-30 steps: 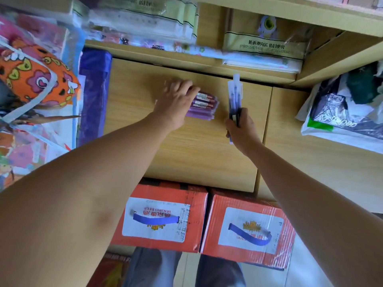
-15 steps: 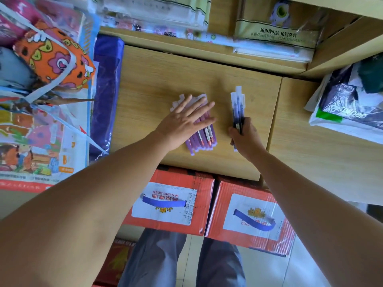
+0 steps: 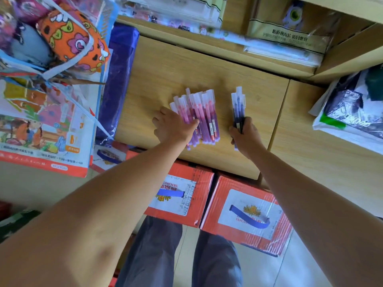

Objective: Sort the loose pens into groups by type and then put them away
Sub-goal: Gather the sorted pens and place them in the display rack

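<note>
Pink pens (image 3: 204, 119): the lower ends of the left ones lie under my left hand (image 3: 175, 129).
Dark blue pens (image 3: 238, 108): lower barrels hidden inside my right hand (image 3: 245, 137); I cannot count them.
Pen labels (image 3: 211, 129): too small to read.
Shelf packets (image 3: 286, 38): print blurred.
White bag (image 3: 352, 112): cut off by the right edge.

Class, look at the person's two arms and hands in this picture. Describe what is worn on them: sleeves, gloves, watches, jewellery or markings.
The left forearm and right forearm are bare as far as the frame shows, with no sleeve in view. The left hand and right hand wear no gloves. No watch, bracelet, ring or marking shows on the visible parts.
</note>
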{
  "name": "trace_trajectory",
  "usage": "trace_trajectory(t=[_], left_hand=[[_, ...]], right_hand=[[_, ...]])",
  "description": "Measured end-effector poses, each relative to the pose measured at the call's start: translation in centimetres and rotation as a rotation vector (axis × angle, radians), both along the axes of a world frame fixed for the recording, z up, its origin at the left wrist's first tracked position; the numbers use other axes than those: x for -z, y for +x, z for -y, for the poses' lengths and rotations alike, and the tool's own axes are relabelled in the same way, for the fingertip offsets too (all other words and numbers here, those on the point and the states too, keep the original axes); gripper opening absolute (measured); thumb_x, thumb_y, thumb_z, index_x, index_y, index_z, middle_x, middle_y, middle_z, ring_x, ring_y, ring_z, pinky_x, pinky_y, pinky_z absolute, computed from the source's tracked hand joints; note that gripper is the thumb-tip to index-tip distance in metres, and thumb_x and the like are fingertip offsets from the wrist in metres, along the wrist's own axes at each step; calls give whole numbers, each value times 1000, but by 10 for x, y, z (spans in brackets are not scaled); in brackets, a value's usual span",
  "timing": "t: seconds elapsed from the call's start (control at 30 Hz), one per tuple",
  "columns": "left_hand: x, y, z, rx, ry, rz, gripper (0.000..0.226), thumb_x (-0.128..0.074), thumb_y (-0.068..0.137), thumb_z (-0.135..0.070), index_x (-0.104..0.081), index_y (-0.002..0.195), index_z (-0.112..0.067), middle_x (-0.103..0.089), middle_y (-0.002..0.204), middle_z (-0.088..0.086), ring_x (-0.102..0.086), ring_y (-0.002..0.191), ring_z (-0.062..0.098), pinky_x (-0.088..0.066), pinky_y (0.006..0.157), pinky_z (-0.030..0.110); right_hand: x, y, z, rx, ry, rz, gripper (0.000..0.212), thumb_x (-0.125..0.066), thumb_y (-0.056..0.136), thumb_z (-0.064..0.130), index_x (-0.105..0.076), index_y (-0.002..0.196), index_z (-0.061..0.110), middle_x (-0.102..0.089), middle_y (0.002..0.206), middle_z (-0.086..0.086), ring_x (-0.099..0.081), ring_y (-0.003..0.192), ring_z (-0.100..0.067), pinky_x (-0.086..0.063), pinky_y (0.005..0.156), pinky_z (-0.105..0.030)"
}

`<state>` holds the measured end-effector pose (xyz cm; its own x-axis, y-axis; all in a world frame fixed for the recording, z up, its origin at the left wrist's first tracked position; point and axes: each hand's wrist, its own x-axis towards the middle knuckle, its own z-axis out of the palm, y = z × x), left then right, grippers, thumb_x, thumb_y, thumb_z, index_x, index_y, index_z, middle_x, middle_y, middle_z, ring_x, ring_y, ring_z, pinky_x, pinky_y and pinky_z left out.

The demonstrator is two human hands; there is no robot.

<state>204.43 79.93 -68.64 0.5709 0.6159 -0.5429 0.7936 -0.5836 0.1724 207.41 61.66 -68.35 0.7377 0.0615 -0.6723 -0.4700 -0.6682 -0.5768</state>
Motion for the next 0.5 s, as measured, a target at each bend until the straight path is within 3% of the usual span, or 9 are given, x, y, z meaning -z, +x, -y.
trace_trajectory(t=[0.3, 0.43, 0.5], left_hand=[[19, 7, 5, 71, -71, 67, 70, -76, 76, -42, -47, 125, -1, -54, 124, 13, -49, 120, 28, -41, 92, 33], [19, 11, 6, 28, -144, 21, 41, -73, 78, -40, -64, 105, -11, -65, 105, 9, -59, 106, 24, -41, 72, 28], [17, 13, 6, -23, -173, 17, 36, -71, 79, -38, -65, 103, -12, -66, 104, 9, -60, 102, 23, -40, 71, 26]], right_hand=[[3, 4, 9, -39, 14, -26, 21, -50, 97, 22, -39, 112, 13, -52, 81, 1, -53, 58, -11, -39, 41, -16], [4, 5, 13, -33, 18, -41, 24, -51, 97, 22, -40, 115, 10, -54, 82, -3, -53, 58, -12, -41, 40, -15], [5, 5, 13, -43, 15, -35, 25, -50, 97, 21, -41, 116, 9, -56, 83, -6, -53, 57, -12, -37, 37, -12]])
